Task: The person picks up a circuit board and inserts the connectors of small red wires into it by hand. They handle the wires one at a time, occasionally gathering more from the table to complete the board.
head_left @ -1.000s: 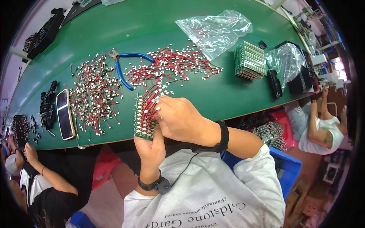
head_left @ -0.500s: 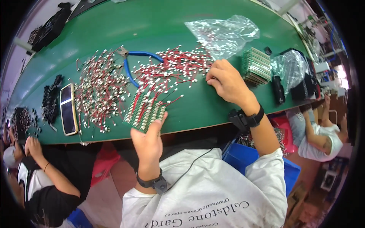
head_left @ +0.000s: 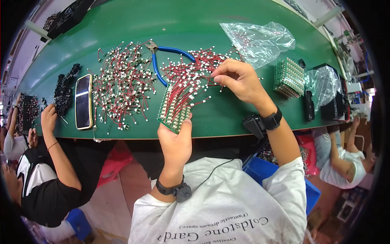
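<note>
My left hand (head_left: 177,142) is closed on the lower edge of a green circuit board panel (head_left: 175,110), thumb on top. Rows of small white connectors cover the panel, and several red wires with white plugs trail over its upper right part. My right hand (head_left: 240,81) hovers just right of the panel, thumb and forefinger pinched together. Whatever lies between those fingertips is too small to make out. Beneath and beyond it spreads a heap of red wire leads (head_left: 207,61) with white plugs. Blue-handled cutting pliers (head_left: 155,61) lie against the heap, handles spread.
A larger pile of wired small boards (head_left: 124,85) lies left, beside a phone (head_left: 83,101) and black parts (head_left: 65,89). Rightward are a clear plastic bag (head_left: 264,42), stacked panels (head_left: 289,78) and a black box (head_left: 331,95). A co-worker's hand (head_left: 48,118) reaches the table edge.
The view has shifted, moving the table's things rightward in the picture. My right hand has come leftward, closer to the panel. The co-worker's hand at left has risen to the table.
</note>
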### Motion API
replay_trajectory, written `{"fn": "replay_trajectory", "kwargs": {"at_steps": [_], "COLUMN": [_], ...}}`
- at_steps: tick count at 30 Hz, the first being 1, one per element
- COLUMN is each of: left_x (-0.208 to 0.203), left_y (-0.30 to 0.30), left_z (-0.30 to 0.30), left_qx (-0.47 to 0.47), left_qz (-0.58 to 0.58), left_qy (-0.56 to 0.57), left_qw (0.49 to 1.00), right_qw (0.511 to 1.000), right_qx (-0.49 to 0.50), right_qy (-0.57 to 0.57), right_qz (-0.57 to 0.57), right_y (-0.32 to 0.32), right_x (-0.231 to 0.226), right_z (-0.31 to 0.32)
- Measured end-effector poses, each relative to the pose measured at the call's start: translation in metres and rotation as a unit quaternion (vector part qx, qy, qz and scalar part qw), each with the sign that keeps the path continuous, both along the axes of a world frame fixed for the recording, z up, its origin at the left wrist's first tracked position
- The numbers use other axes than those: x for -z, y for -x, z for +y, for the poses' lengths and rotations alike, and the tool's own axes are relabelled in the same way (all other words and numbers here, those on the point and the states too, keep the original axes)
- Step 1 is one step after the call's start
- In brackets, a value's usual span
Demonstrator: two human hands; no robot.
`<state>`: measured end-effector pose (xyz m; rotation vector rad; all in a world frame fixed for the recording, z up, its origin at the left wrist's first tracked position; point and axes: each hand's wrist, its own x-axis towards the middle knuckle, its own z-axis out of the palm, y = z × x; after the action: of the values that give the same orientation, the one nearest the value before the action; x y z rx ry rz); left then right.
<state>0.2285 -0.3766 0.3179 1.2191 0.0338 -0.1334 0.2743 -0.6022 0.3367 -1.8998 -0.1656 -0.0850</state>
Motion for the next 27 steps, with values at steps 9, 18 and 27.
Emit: {"fn": "replay_trajectory", "kwargs": {"at_steps": [9, 18, 27], "left_x": [0.004, 0.002, 0.003], "left_y": [0.0, -0.006, -0.007], "left_z": [0.003, 0.001, -0.003], "left_qx": [-0.007, -0.012, -0.04], "left_qz": [-0.011, 0.044, 0.047], "left_qy": [-0.056, 0.122, 0.164], "left_qw": [0.998, 0.991, 0.985], "right_qw": [0.998, 0.999, 0.988], "right_qx": [-0.035, -0.012, -0.028], "right_qy": [-0.048, 0.035, 0.096], "right_qz": [0.023, -0.027, -0.12], "right_y": [0.013, 0.028, 0.035], "right_x": [-0.007, -0.004, -0.006], "right_z": [0.008, 0.037, 0.063]}}
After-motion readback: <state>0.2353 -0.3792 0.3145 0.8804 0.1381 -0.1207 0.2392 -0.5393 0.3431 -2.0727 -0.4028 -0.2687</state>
